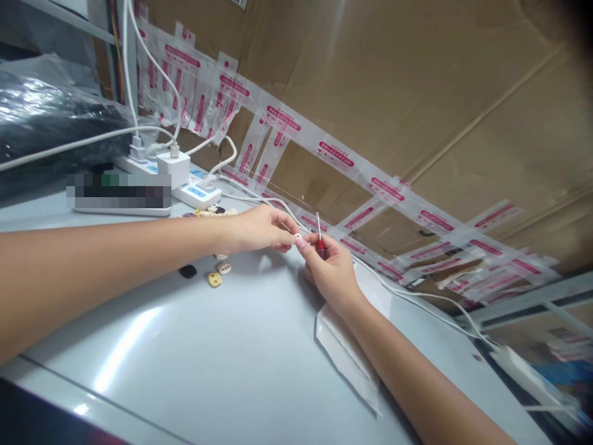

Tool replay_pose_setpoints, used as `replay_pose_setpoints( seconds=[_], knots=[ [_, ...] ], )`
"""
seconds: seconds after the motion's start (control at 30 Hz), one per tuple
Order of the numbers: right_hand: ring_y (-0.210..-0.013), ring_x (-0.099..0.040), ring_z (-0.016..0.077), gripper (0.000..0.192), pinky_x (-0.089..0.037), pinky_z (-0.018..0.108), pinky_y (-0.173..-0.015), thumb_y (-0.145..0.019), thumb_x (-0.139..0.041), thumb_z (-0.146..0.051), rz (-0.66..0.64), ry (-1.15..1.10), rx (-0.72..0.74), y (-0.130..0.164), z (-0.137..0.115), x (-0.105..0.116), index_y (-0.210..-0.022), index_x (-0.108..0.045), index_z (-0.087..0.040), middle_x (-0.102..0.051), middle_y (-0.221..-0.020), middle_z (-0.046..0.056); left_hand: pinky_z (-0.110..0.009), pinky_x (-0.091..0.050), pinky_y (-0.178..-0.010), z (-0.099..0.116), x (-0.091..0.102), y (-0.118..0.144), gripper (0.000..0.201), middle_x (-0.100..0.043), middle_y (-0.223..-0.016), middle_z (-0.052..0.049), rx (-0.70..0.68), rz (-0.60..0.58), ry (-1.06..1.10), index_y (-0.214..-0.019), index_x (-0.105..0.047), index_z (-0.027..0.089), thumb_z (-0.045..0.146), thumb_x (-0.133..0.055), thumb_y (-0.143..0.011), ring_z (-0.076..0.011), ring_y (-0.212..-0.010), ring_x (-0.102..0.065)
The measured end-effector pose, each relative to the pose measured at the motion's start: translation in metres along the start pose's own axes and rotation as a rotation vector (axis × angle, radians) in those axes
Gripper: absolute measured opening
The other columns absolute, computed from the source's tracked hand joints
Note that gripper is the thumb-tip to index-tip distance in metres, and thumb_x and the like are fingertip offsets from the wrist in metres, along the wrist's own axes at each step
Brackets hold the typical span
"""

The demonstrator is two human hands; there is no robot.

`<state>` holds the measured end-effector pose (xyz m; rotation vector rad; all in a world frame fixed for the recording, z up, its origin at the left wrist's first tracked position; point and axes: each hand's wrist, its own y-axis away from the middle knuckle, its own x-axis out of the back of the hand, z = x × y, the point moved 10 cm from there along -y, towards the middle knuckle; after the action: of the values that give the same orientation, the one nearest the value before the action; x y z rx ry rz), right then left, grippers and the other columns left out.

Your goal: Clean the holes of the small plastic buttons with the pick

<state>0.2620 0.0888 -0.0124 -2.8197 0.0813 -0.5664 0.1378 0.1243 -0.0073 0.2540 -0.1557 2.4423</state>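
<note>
My left hand (pixel 262 230) reaches in over the table, its fingertips pinched on a small cream piece (pixel 298 237) that looks like a cord lock. From the other side, the thumb of my right hand (pixel 334 272) meets the same piece. A screwdriver (pixel 320 246) with a red handle is also in my right hand, its metal shaft pointing up. Below my left wrist lie a yellow cord lock (pixel 214 280), a cream cord lock (pixel 224 268) and a black piece (pixel 188 271). Several more sit behind that wrist, partly hidden.
A flat white plastic bag (pixel 345 352) lies under my right forearm. White power strips (pixel 197 193) with plugs and cables stand at the back left, near a dark plastic-wrapped bundle (pixel 55 123). A taped cardboard wall (pixel 417 123) borders the table (pixel 208 371).
</note>
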Motion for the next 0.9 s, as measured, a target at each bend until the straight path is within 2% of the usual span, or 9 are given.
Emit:
replay_pose_setpoints(
  seconds=[0.23, 0.43, 0.6, 0.77, 0.9],
  knots=[
    [-0.042, -0.03, 0.0068, 0.032, -0.022, 0.023, -0.041, -0.083, -0.07, -0.048, 0.003, 0.035, -0.007, 0.002, 0.001, 0.0, -0.076, -0.058, -0.02, -0.038, -0.054, -0.008, -0.022, -0.046, -0.07, 0.001, 0.0, 0.003, 0.014, -0.069, -0.08, 0.001, 0.008, 0.02, -0.092, -0.09, -0.071, 0.018, 0.025, -0.069, -0.078, -0.0129, -0.077, -0.063],
    [-0.04, -0.026, 0.0059, 0.028, -0.019, 0.023, -0.041, -0.08, -0.072, -0.042, -0.014, -0.096, -0.099, 0.003, 0.012, -0.004, -0.074, -0.054, -0.021, -0.035, -0.049, -0.01, -0.025, -0.049, -0.071, 0.001, -0.009, 0.001, 0.02, -0.066, -0.076, 0.0, -0.058, -0.062, -0.094, -0.097, -0.071, 0.018, 0.028, -0.067, -0.08, -0.0149, -0.076, -0.064],
    [-0.038, -0.026, 0.0059, 0.027, -0.019, 0.022, -0.039, -0.078, -0.071, -0.041, -0.003, -0.138, -0.131, 0.001, 0.015, -0.005, -0.073, -0.053, -0.021, -0.036, -0.046, -0.011, -0.026, -0.051, -0.069, -0.002, -0.015, -0.003, 0.023, -0.069, -0.08, -0.002, -0.117, -0.105, -0.125, -0.103, -0.069, 0.018, 0.029, -0.066, -0.082, -0.017, -0.078, -0.067],
    [-0.036, -0.025, 0.0052, 0.03, -0.018, 0.021, -0.037, -0.074, -0.073, -0.042, 0.018, -0.19, -0.179, 0.003, 0.018, -0.006, -0.073, -0.05, -0.023, -0.035, -0.046, -0.012, -0.025, -0.05, -0.065, 0.006, -0.015, -0.002, 0.019, -0.07, -0.08, -0.003, -0.189, -0.081, -0.117, -0.099, -0.067, 0.017, 0.025, -0.067, -0.083, -0.0154, -0.073, -0.065],
    [-0.035, -0.026, 0.0048, 0.033, -0.018, 0.02, -0.036, -0.073, -0.076, -0.045, 0.005, -0.198, -0.199, 0.005, 0.017, -0.007, -0.074, -0.053, -0.021, -0.037, -0.046, -0.011, -0.025, -0.049, -0.065, 0.01, -0.012, 0.0, 0.017, -0.07, -0.077, -0.004, -0.173, -0.041, -0.078, -0.095, -0.066, 0.015, 0.028, -0.067, -0.084, -0.0155, -0.073, -0.066]
  ],
)
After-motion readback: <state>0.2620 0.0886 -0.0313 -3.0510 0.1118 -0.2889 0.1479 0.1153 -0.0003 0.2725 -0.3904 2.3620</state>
